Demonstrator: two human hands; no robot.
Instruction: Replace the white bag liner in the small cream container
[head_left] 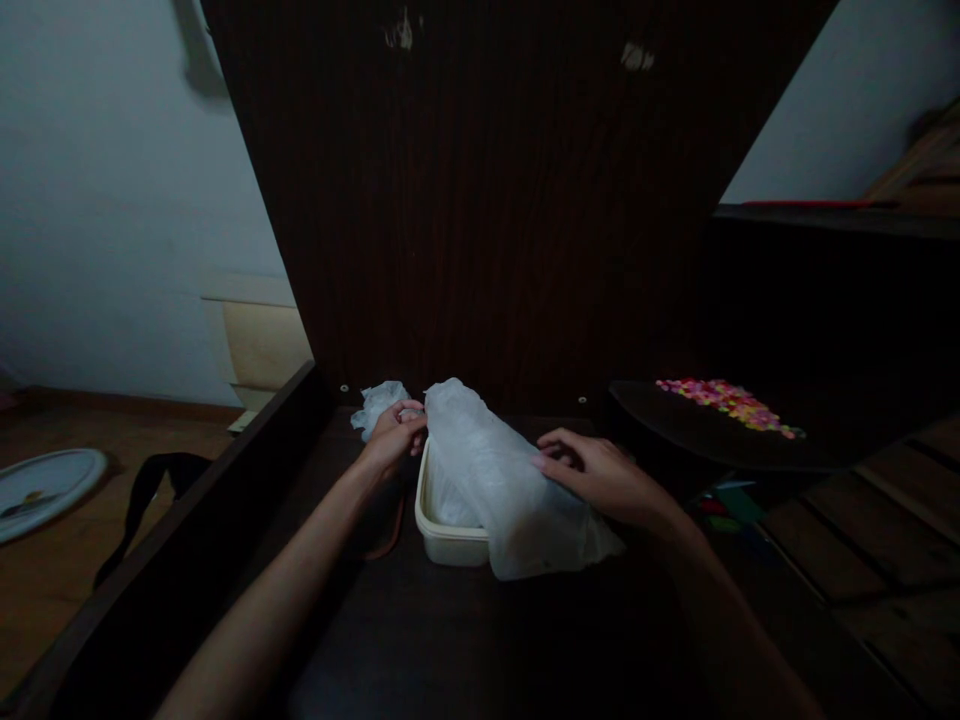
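Observation:
A cream plastic tub (456, 545) sits on the dark wooden surface. A whitish translucent plastic bag (487, 450) lies slantwise across it and hangs over its right front edge. More thin plastic (450, 500) shows inside the tub. My left hand (394, 437) is closed at the tub's back left corner, fingertips pinching the bag's edge. On the other side, my right hand (600, 472) has curled fingers and a thumb gripping the bag's right edge. A crumpled plastic bag (384, 402) lies behind my left hand, partly covered by it.
A dark upright panel (480, 200) rises behind the tub. To the left runs a raised wooden edge (202, 520). A brown-rimmed flat object (386, 540) lies beside the tub. On the right, a rounded shelf (645, 410) bears a colourful beaded strip (731, 403).

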